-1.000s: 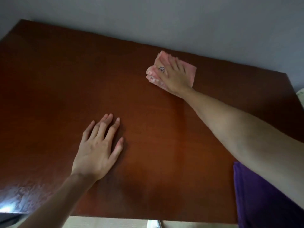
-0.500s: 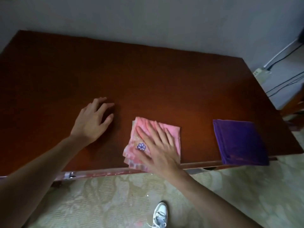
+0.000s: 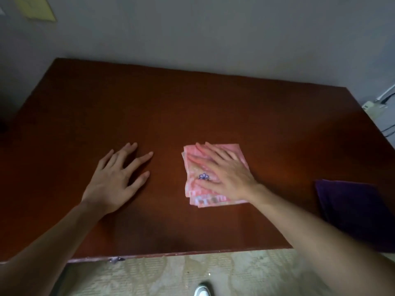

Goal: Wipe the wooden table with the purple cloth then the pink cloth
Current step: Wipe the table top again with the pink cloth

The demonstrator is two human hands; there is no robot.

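Pink cloth [image 3: 215, 174] lies folded near the middle of the wooden tabletop [image 3: 192, 107], and I see my right hand [image 3: 222, 174] pressing it flat, fingers straight. My left hand [image 3: 116, 178] rests open on bare wood beside it. Purple cloth [image 3: 354, 212] sits at the right front edge.

The left hand [image 3: 115, 180] rests flat on the table [image 3: 192, 107], left of centre. To its right, the right hand [image 3: 226, 174] lies flat on the folded cloth [image 3: 213, 199], which sits on the table. A second cloth [image 3: 354, 212] lies at the table's near right corner, overhanging the front edge.
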